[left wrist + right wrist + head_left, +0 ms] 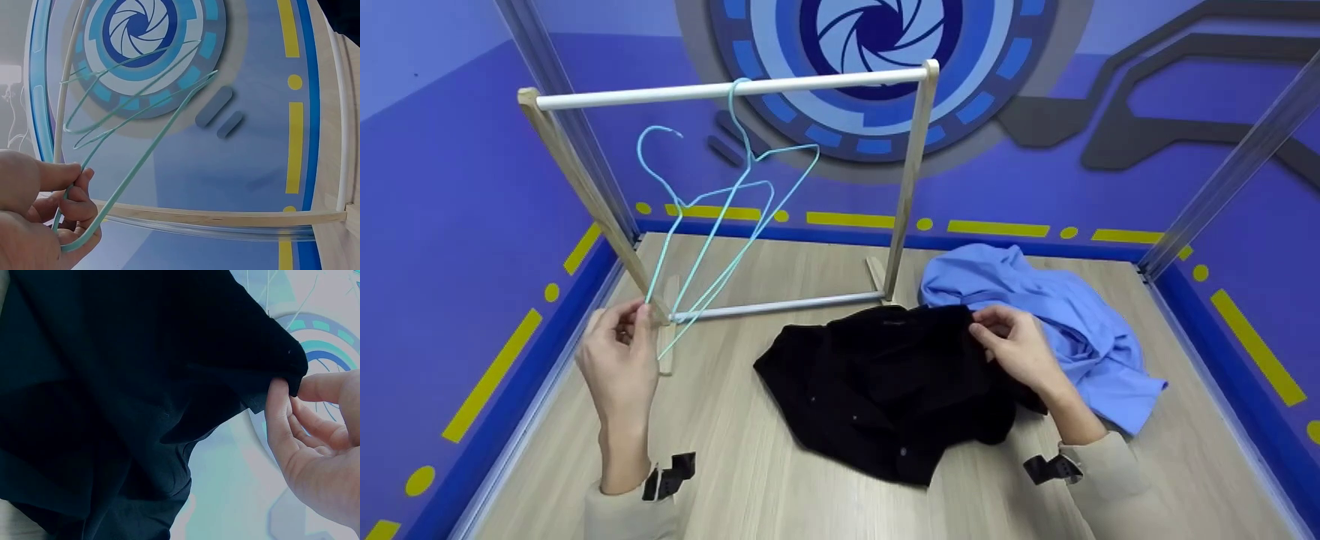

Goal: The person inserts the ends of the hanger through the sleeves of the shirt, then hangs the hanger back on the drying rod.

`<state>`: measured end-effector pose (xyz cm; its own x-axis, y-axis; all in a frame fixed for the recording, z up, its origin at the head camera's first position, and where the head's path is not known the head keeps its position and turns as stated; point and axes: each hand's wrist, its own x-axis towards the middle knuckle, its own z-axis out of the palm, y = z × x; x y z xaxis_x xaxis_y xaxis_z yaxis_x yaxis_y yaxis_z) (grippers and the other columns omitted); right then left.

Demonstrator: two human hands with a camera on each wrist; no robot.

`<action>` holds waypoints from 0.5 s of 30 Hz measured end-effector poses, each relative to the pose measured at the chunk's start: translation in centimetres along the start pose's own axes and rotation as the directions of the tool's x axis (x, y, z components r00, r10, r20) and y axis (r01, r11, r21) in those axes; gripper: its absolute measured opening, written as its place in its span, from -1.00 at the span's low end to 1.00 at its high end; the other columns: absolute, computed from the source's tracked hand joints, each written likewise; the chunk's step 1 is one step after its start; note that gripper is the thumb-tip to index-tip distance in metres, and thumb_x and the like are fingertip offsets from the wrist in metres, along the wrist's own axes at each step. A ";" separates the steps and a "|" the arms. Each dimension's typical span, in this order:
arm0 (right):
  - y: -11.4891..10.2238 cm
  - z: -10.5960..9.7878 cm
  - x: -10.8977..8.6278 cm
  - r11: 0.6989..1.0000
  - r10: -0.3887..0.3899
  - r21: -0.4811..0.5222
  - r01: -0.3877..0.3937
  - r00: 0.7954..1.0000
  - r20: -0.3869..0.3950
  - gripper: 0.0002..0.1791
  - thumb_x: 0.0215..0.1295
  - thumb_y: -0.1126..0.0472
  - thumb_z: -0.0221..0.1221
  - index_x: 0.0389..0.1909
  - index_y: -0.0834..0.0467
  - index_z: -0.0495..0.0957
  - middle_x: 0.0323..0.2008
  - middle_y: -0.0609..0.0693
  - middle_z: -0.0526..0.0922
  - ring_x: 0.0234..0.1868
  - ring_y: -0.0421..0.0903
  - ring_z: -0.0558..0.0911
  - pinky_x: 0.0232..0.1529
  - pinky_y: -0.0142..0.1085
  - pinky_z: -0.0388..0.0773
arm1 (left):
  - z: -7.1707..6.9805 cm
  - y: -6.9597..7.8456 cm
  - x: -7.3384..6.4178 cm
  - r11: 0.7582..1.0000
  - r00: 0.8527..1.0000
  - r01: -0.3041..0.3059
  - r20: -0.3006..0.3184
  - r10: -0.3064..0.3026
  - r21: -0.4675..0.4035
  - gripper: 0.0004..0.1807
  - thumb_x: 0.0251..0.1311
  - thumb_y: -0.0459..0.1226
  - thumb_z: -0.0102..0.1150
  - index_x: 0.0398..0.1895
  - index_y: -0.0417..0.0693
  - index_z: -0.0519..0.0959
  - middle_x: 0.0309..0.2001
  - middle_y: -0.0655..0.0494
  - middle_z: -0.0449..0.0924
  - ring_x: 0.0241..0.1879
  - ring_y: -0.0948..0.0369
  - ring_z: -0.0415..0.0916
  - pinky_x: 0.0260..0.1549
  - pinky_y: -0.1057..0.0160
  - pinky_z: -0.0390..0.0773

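Thumb and fingertips of my left hand [620, 360] pinch the lower part of a mint-green wire clothes hanger [639, 154], whose hook stands free in front of the rack. Behind it a second mint-green hanger [733, 97] hangs by its hook from the white rod of a small clothes rack [622, 97]. My right hand [1020, 349] pinches the upper right corner of a black shirt [885, 382] between thumb and fingers. In the right wrist view that edge of the shirt [140, 382] is lifted, with the cloth draping down from it. Several small buttons show on its front in the head view.
A crumpled light blue cloth garment [1035, 300] lies to the right, partly behind my right hand and the black shirt. The rack's wooden side posts and feet stand on the wood-patterned table [720, 465]. Blue printed panels [847, 199] enclose the back and sides.
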<state>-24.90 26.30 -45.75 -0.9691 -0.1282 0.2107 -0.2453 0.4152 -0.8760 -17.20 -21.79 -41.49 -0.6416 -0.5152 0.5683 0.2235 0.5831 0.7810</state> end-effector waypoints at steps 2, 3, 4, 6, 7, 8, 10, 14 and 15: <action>-0.1 0.0 0.0 1.000 0.007 -0.002 -0.007 1.000 -0.003 -0.83 0.36 0.42 0.28 -0.08 0.42 0.63 -0.28 0.19 0.68 -0.48 -0.16 0.62 -0.54 -0.35 0.59 | 0.0 -0.1 0.0 1.000 1.000 -0.009 0.003 0.009 0.015 -0.85 0.37 -0.45 0.25 -0.14 -0.43 0.70 -0.35 -0.10 0.56 -0.39 0.27 0.40 -0.38 0.43 0.33; -0.2 0.1 0.0 1.000 0.009 -0.003 -0.009 1.000 -0.003 -0.82 0.36 0.43 0.28 -0.08 0.42 0.63 -0.28 0.19 0.68 -0.48 -0.16 0.61 -0.54 -0.36 0.58 | -0.1 -0.2 0.0 1.000 1.000 -0.008 0.007 0.008 0.019 -0.86 0.37 -0.46 0.24 -0.14 -0.44 0.70 -0.35 -0.10 0.55 -0.39 0.27 0.39 -0.38 0.42 0.33; -0.3 0.1 0.0 1.000 0.012 -0.004 -0.012 1.000 -0.004 -0.82 0.36 0.43 0.27 -0.08 0.43 0.63 -0.28 0.20 0.68 -0.48 -0.16 0.61 -0.54 -0.37 0.58 | -0.1 -0.2 0.0 1.000 1.000 -0.006 0.012 0.006 0.023 -0.86 0.37 -0.46 0.24 -0.14 -0.44 0.70 -0.35 -0.11 0.55 -0.39 0.26 0.39 -0.38 0.41 0.32; -0.8 0.1 -0.1 1.000 0.020 -0.007 -0.020 1.000 -0.002 -0.83 0.36 0.46 0.25 -0.09 0.46 0.62 -0.28 0.23 0.67 -0.48 -0.13 0.62 -0.54 -0.37 0.58 | -0.1 -0.3 0.0 0.999 1.000 0.004 0.026 -0.005 0.032 -0.86 0.38 -0.47 0.23 -0.14 -0.45 0.69 -0.35 -0.11 0.54 -0.38 0.24 0.38 -0.37 0.39 0.31; -1.2 0.1 -0.2 1.000 0.022 -0.006 -0.022 1.000 0.000 -0.84 0.36 0.47 0.25 -0.09 0.47 0.61 -0.28 0.24 0.67 -0.48 -0.12 0.62 -0.54 -0.37 0.58 | -0.1 -0.3 0.0 0.999 0.999 0.010 0.032 -0.011 0.039 -0.86 0.38 -0.47 0.22 -0.14 -0.45 0.69 -0.35 -0.11 0.54 -0.38 0.23 0.39 -0.36 0.39 0.31; -1.7 0.1 -0.3 1.000 0.021 -0.007 -0.021 1.000 0.001 -0.84 0.36 0.48 0.24 -0.10 0.48 0.61 -0.28 0.25 0.67 -0.47 -0.11 0.62 -0.54 -0.37 0.58 | -0.1 -0.3 -0.1 0.999 0.999 0.016 0.039 -0.018 0.044 -0.86 0.38 -0.47 0.22 -0.14 -0.45 0.69 -0.35 -0.10 0.54 -0.37 0.21 0.39 -0.36 0.38 0.30; -2.4 0.1 -0.5 1.000 0.014 -0.014 -0.014 1.000 0.007 -0.84 0.36 0.49 0.23 -0.11 0.51 0.59 -0.29 0.26 0.67 -0.45 -0.10 0.63 -0.54 -0.37 0.58 | -0.1 -0.3 -0.1 0.998 0.998 0.023 0.052 -0.026 0.053 -0.85 0.39 -0.47 0.21 -0.14 -0.45 0.69 -0.34 -0.11 0.53 -0.36 0.19 0.39 -0.35 0.38 0.30; -2.8 0.1 -0.7 1.000 0.012 -0.008 -0.011 1.000 0.011 -0.83 0.36 0.48 0.24 -0.10 0.51 0.59 -0.28 0.25 0.67 -0.45 -0.11 0.63 -0.53 -0.38 0.57 | -0.2 -0.4 -0.2 0.997 0.996 0.030 0.081 -0.035 0.066 -0.85 0.41 -0.46 0.19 -0.13 -0.45 0.68 -0.33 -0.13 0.52 -0.35 0.16 0.38 -0.34 0.35 0.29; -2.3 0.1 -0.5 1.000 0.013 -0.006 -0.013 1.000 0.011 -0.83 0.36 0.47 0.24 -0.10 0.50 0.60 -0.28 0.24 0.67 -0.45 -0.13 0.63 -0.54 -0.38 0.57 | -0.3 -0.4 -0.2 0.997 0.995 0.032 0.088 -0.038 0.068 -0.84 0.41 -0.46 0.19 -0.12 -0.45 0.68 -0.33 -0.13 0.52 -0.34 0.15 0.38 -0.33 0.34 0.29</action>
<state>-23.81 25.34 -43.91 -0.9720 -0.1326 0.1940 -0.2325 0.4227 -0.8760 -16.97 -22.13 -41.86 -0.7117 -0.4796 0.5132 0.1524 0.6078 0.7793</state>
